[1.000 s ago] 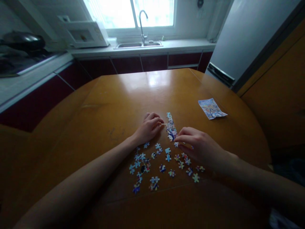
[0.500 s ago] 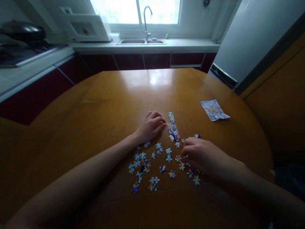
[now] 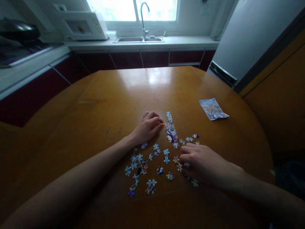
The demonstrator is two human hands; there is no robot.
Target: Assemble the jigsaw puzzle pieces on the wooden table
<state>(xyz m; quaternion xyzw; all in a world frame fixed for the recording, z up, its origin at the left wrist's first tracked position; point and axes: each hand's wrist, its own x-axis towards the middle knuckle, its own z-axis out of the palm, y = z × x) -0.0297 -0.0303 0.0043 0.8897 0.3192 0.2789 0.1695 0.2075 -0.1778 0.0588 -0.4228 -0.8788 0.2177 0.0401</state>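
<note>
A strip of joined jigsaw pieces (image 3: 170, 128) lies on the round wooden table (image 3: 119, 95). My left hand (image 3: 147, 126) rests beside its left edge, fingers curled and pressed onto the table, fingertips touching the strip. Several loose puzzle pieces (image 3: 147, 165) are scattered nearer me. My right hand (image 3: 199, 162) lies over the right part of that scatter, fingers bent down onto pieces; what they grip is hidden. A few loose pieces (image 3: 190, 138) sit just beyond its knuckles.
A printed picture sheet (image 3: 213, 108) lies at the table's right. Behind the table run a counter with a sink and tap (image 3: 143, 35), a white microwave (image 3: 81, 28) and a dark pan (image 3: 19, 31). A grey fridge (image 3: 247, 35) stands at right.
My right hand has drawn back from the strip's lower end toward me, onto the loose pieces. A few pieces it covered now show. The left hand has stayed put.
</note>
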